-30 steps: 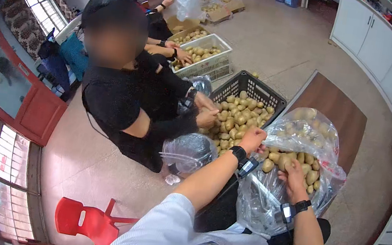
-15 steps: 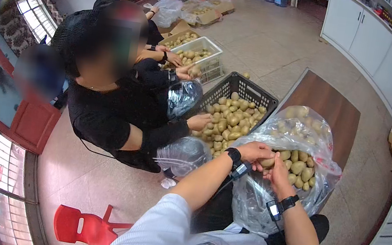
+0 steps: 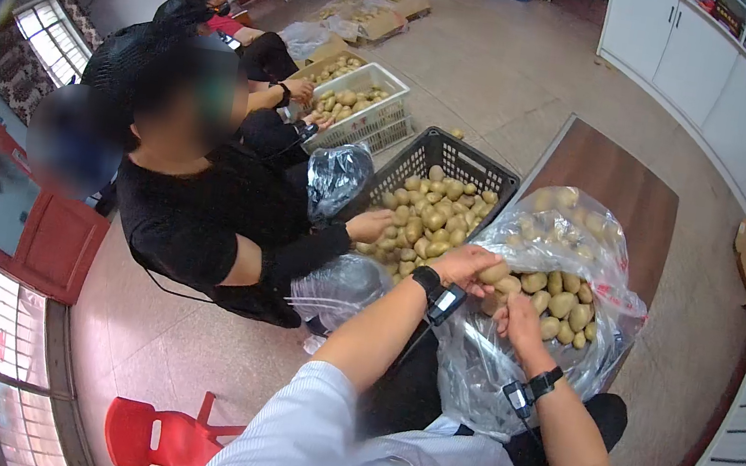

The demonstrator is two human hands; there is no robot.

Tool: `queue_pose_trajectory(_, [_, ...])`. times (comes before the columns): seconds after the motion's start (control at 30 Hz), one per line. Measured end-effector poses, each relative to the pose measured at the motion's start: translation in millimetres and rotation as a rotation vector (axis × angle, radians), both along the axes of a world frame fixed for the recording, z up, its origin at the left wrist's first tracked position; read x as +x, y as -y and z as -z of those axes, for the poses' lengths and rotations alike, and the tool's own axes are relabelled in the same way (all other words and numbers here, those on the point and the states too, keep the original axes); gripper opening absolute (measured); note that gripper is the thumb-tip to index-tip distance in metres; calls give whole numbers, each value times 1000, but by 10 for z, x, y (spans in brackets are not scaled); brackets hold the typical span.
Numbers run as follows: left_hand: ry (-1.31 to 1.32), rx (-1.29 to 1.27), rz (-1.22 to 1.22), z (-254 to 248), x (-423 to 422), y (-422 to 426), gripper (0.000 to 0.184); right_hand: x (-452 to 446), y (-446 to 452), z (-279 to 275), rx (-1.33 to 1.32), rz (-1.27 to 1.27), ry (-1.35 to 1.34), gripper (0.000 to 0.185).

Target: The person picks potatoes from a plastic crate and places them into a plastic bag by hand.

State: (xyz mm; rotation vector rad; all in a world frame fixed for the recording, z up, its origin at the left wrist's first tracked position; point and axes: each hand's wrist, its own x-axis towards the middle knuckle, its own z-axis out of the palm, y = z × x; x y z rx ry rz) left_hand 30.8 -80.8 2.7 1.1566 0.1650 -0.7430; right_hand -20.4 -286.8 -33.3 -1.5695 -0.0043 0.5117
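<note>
Several brown, egg-shaped fruits or tubers (image 3: 561,304) lie in the mouth of a clear plastic bag (image 3: 476,381) in front of me. My left hand (image 3: 463,269) is closed on one of them at the bag's left edge. Just to its right, my right hand (image 3: 523,322) is closed at the bag opening; what its fingers hold, if anything, is hidden. A black crate (image 3: 487,170) full of the same brown items stands beyond my left hand.
A co-worker in black (image 3: 205,209) sits at the left, one hand (image 3: 368,225) at the black crate. Beyond are a white crate (image 3: 388,111), more people and cardboard. A brown board (image 3: 627,192) lies behind the bag; a red chair (image 3: 163,437) stands lower left.
My hands, together on one brown item half a second ago, are now slightly apart. My left hand holds an item near the bag's edge. The whole view has shifted somewhat.
</note>
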Motion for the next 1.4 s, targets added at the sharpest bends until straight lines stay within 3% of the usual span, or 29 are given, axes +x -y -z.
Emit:
queue_pose_trajectory(0.1, [-38,-99,-191,143,55,-73,43,-49,140,187,-100,-66,66,34])
queue_pose_trajectory(0.13, [505,216,-160,326,88,-158,40,-90,205,240,-136,-89,103,33])
queue_pose_trajectory(0.2, [744,366,-212,566,135,-287,36,-146,275,170,-257,-49,71,29])
queue_pose_trajectory(0.3, [59,-85,-452,334,135,-316,35,-188,452,392,-344,-5,151,27])
queue_pose_trajectory(0.33, [21,-64,-481,323,153,-372,36,-189,482,423,-365,14,246,26])
queue_pose_trajectory(0.57, [-31,-60,-742,398,156,-556,44,-213,654,239,-604,73,411,30])
queue_pose_trajectory(0.67, [-43,-53,-787,603,195,-732,39,-231,690,248,-707,116,501,31])
queue_pose_trajectory(0.83, [-70,1,-923,468,113,-745,39,-263,772,223,-843,162,605,36])
queue_pose_trajectory(0.87, [-9,-174,-963,1041,240,-940,35,-260,794,215,-880,157,603,38])
queue_pose_trajectory(0.9, [-4,-165,-988,902,129,-975,35,-247,789,219,-917,154,604,41])
queue_pose_trajectory(0.93, [371,662,-682,623,-10,-951,34,-242,773,233,-902,139,612,41])
queue_pose_trajectory(1.0, [707,1452,-248,651,-6,-996,33,-222,806,241,-953,128,549,44])
queue_pose_trajectory(1.03, [743,1129,-556,1084,116,-1102,33,-205,841,314,-970,105,588,48])
queue_pose_trajectory(1.1, [761,777,-830,1567,272,-1225,43,-222,842,304,-998,102,613,48])
queue_pose_trajectory(1.17, [753,677,-848,1774,308,-1334,42,-263,825,280,-1028,97,624,49])
queue_pose_trajectory(1.3, [694,934,-736,1965,337,-1378,38,-294,797,235,-993,62,570,48])
queue_pose_trajectory(1.33, [626,1000,-756,1800,267,-1303,36,-297,793,241,-965,57,557,47])
queue_pose_trajectory(1.37, [619,1426,-399,998,-2,-1086,31,-298,791,259,-967,57,542,46])
queue_pose_trajectory(1.4, [622,1424,-396,986,8,-1091,31,-301,799,261,-968,61,540,46])
